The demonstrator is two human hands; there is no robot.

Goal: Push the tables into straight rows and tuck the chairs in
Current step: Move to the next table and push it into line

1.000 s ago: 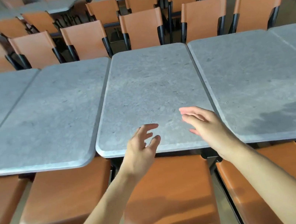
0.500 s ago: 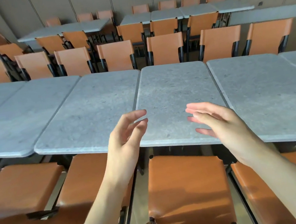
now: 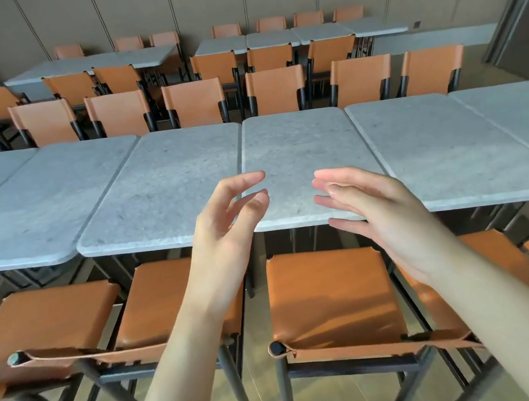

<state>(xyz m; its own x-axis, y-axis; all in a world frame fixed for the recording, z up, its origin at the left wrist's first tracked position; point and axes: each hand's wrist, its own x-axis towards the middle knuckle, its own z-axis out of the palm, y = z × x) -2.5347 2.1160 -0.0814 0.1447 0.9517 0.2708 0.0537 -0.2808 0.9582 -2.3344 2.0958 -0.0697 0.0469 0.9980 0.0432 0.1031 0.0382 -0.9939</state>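
At the far left, a grey stone-topped table (image 3: 25, 210) runs in from the frame edge, its long axis going away from the person. The next table (image 3: 164, 188) sits just beside it, but its near edge lies a little closer to the person than its neighbour's, so the row steps at that joint. Two orange chairs (image 3: 57, 323) stand below these tables with seats partly under the tops and backrests towards the person.

The left hand (image 3: 226, 230) is raised in the air in front of the near table edge, forearm reaching up from the bottom of the frame, palm turned inwards. Its fingers are loosely curved and apart from the thumb, holding nothing and touching nothing.

The middle table (image 3: 296, 146) lies behind both hands, long axis also pointing away, edges close against the tables either side. Below it an orange chair (image 3: 330, 294) faces the table, seat front near the table edge, backrest nearest the person.

The right hand (image 3: 376, 213) hovers level with the left, palm facing it, fingers nearly straight and together, thumb below; it grips nothing.

To the right, two more tables (image 3: 449, 150) continue the row. Behind it stand a line of chairs (image 3: 273, 91) and another row of tables (image 3: 268, 38).
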